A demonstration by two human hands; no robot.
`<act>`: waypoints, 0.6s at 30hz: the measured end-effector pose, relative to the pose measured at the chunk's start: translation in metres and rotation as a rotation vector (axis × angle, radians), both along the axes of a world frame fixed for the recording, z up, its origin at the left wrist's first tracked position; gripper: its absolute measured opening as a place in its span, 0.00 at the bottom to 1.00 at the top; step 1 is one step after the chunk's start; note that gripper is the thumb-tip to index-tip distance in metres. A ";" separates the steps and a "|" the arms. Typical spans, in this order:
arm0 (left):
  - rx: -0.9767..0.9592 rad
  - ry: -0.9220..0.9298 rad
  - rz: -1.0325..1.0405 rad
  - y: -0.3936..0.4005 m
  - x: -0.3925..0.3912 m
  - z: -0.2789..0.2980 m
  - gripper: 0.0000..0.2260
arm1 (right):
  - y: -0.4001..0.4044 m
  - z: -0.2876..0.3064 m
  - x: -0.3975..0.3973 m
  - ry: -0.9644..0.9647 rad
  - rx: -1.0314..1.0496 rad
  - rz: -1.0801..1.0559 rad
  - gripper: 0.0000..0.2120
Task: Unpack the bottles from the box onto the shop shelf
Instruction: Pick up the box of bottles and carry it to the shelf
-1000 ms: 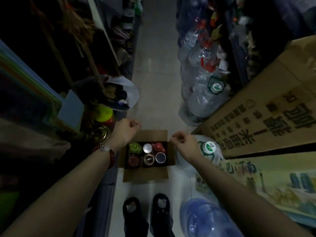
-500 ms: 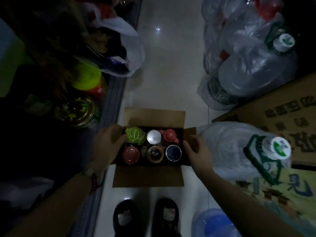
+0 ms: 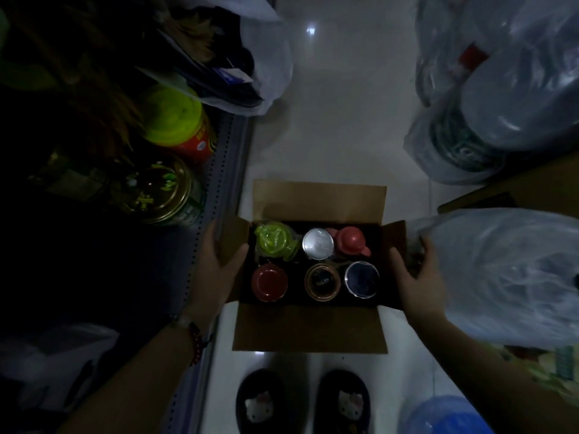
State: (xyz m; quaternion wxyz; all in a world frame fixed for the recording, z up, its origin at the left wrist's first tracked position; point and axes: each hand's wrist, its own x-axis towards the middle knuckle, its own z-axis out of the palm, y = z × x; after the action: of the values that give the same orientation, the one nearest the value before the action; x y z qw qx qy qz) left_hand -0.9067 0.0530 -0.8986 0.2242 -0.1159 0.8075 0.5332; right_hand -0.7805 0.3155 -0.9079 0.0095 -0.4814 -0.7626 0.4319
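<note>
An open cardboard box (image 3: 308,328) sits on the pale floor of a narrow aisle, its flaps folded out. Inside stand several bottles seen from above: a green cap (image 3: 275,242), a silver cap (image 3: 318,243), a pink-red cap (image 3: 351,240), a red lid (image 3: 269,281), a brown lid (image 3: 322,281) and a dark blue lid (image 3: 362,279). My left hand (image 3: 219,261) grips the left side flap, thumb over its edge. My right hand (image 3: 413,274) grips the right side flap. The low shop shelf (image 3: 219,183) runs along the left.
On the shelf stand a jar with a yellow-green lid (image 3: 175,120) and a gold-lidded jar (image 3: 159,189). A white plastic bag (image 3: 266,64) lies behind them. Bagged water jugs (image 3: 501,277) crowd the right side. My two slippers (image 3: 304,402) stand just below the box.
The view has dropped closer to the box. Both hands came down from above it and took hold of the side flaps, which now stand spread outward.
</note>
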 end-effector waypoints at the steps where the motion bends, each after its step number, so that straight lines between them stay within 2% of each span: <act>1: -0.001 0.001 0.009 0.000 0.000 0.000 0.30 | -0.001 -0.003 -0.002 -0.001 0.002 -0.002 0.32; 3: -0.013 -0.008 0.004 0.000 -0.001 -0.002 0.29 | -0.001 -0.010 -0.005 -0.008 0.011 -0.008 0.31; 8: -0.063 -0.019 -0.048 0.005 -0.008 -0.017 0.20 | 0.002 -0.027 -0.011 -0.034 0.073 -0.031 0.28; 11: -0.026 -0.019 -0.071 0.003 -0.011 -0.030 0.20 | 0.005 -0.036 -0.009 -0.055 0.134 -0.042 0.25; 14: -0.134 -0.041 -0.093 -0.003 -0.011 -0.040 0.21 | 0.007 -0.042 -0.006 -0.122 0.195 -0.045 0.24; 18: -0.299 -0.050 -0.121 -0.001 -0.007 -0.044 0.13 | 0.013 -0.046 -0.005 -0.156 0.231 0.000 0.17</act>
State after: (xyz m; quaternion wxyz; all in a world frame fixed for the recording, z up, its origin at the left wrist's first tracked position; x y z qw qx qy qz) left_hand -0.9142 0.0522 -0.9426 0.2561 -0.1122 0.8776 0.3895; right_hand -0.7851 0.3289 -0.9537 0.0054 -0.5093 -0.8057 0.3024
